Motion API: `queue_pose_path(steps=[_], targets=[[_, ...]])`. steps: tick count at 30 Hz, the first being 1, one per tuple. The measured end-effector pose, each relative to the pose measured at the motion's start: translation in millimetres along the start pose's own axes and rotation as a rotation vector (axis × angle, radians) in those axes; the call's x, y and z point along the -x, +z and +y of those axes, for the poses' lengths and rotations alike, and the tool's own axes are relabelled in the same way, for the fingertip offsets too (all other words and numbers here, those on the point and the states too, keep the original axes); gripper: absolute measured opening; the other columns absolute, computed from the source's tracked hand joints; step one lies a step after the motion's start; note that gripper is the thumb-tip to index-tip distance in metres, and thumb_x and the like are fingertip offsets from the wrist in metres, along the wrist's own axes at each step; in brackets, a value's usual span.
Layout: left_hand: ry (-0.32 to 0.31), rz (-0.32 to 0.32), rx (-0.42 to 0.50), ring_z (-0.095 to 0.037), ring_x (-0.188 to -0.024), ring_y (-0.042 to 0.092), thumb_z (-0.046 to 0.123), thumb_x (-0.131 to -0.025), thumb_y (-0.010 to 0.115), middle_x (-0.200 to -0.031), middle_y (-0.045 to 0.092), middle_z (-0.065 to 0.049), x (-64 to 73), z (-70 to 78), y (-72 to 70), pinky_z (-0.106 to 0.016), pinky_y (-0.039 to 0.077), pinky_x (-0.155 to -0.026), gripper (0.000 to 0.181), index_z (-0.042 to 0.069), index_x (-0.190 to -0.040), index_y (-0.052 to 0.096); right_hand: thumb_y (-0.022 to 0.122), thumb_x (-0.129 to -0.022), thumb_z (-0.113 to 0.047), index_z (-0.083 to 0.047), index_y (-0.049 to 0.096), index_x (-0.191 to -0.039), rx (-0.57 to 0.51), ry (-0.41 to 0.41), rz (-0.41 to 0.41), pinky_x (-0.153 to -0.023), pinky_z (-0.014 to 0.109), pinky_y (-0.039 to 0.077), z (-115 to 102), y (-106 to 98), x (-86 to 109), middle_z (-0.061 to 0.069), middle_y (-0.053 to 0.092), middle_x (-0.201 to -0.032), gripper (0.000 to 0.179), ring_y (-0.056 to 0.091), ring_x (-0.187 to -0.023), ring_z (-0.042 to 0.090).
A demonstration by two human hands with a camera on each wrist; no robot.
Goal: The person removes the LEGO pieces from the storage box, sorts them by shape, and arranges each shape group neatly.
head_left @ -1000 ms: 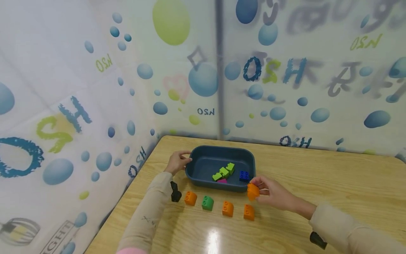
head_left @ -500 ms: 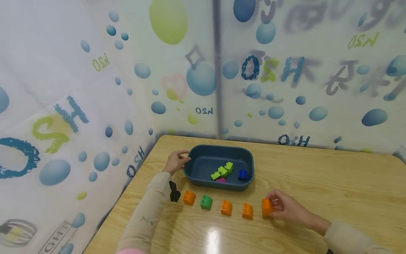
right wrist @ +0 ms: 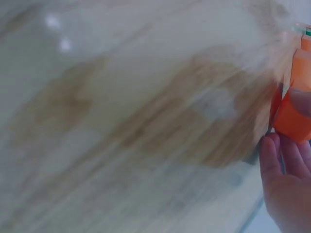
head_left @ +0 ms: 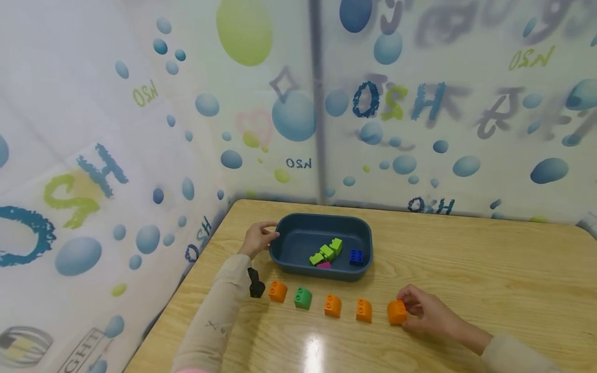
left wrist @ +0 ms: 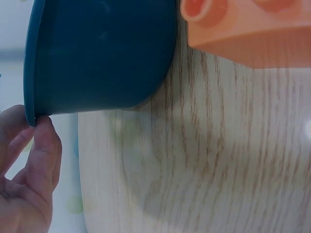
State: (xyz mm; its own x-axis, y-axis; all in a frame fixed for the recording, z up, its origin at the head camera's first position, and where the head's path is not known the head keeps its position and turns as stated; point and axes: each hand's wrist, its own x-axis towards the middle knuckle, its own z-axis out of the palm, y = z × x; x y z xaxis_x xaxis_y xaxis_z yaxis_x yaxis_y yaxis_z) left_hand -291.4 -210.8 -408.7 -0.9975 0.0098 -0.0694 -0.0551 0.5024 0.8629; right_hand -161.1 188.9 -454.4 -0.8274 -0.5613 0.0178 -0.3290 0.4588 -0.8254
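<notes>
In the head view my left hand pinches the left rim of a dark blue plastic tub; the left wrist view shows thumb and fingers at that rim. My right hand holds an orange toy building brick with a curved side, at the right end of a row on the table. Leftward in that row stand an orange brick, another orange brick, a green brick and one more orange brick. The right wrist view shows the held brick partly cut off.
Inside the tub lie lime green bricks, a blue brick and a flat pink piece. A black object shows beside the left sleeve. The wooden table meets a printed curtain at the back.
My right hand has carried the orange brick from the tub's right front corner to the row's right end, and has turned it slightly. My left hand stays on the rim.
</notes>
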Motion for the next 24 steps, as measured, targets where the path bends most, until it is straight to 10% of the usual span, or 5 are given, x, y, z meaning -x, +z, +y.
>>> queue_pose_path(steps=[24], targets=[[0.012, -0.006, 0.004, -0.022, -0.066, 0.059, 0.005, -0.084, 0.059, -0.088, 0.059, -0.020, 1.4, 1.0, 0.0, -0.033, 0.052, -0.057, 0.036, 0.002, -0.120, 0.054, 0.071, -0.074, -0.023, 0.012, 0.050, -0.111, -0.077, 0.123, 0.126, -0.068, 0.025, 0.050, -4.2, 8.1, 8.1, 0.016, 0.058, -0.099, 0.054, 0.057, -0.081, 0.012]])
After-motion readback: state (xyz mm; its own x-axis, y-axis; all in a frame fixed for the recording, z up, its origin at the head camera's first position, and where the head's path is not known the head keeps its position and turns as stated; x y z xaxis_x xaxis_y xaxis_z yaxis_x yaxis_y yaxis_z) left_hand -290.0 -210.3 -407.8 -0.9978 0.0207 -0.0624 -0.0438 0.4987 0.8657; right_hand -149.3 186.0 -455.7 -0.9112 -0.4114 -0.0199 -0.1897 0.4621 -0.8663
